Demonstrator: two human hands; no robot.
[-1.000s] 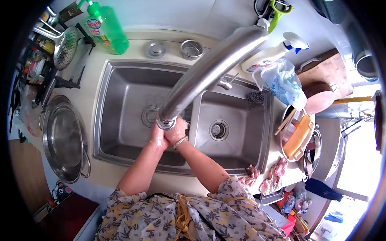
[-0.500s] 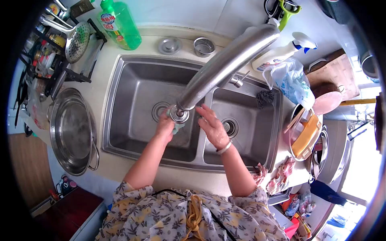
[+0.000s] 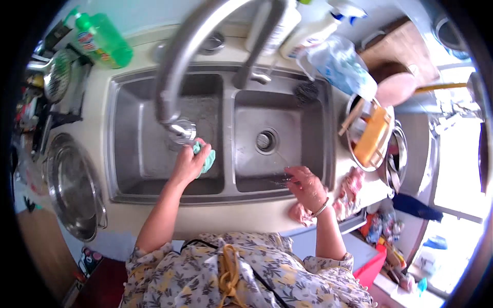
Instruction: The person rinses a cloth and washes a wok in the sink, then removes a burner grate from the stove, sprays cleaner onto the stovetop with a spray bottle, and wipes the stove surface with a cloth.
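A crumpled green cloth (image 3: pixel 207 158) is pinched in my left hand (image 3: pixel 190 163), over the left basin (image 3: pixel 154 154) of the steel sink and just below the tip of the faucet (image 3: pixel 174 77). My right hand (image 3: pixel 306 189) holds nothing and its fingers are apart, somewhat blurred. It is above the front rim of the right basin (image 3: pixel 251 174), with water drops flying off it and a bracelet on the wrist. Near it, on the counter's front edge, lies a pinkish rag (image 3: pixel 352 187).
A large steel pot (image 3: pixel 72 179) stands left of the sink, a green detergent bottle (image 3: pixel 105 43) at the back left. A dark scrubber (image 3: pixel 306 91) lies on the sink's back right rim. To the right are a plastic bag (image 3: pixel 339 61) and a container holding a yellow item (image 3: pixel 374 136).
My right hand has moved away from the faucet, right and toward me, shaking off drops. My left hand, still gripping the cloth, sits slightly lower. The camera view has shifted.
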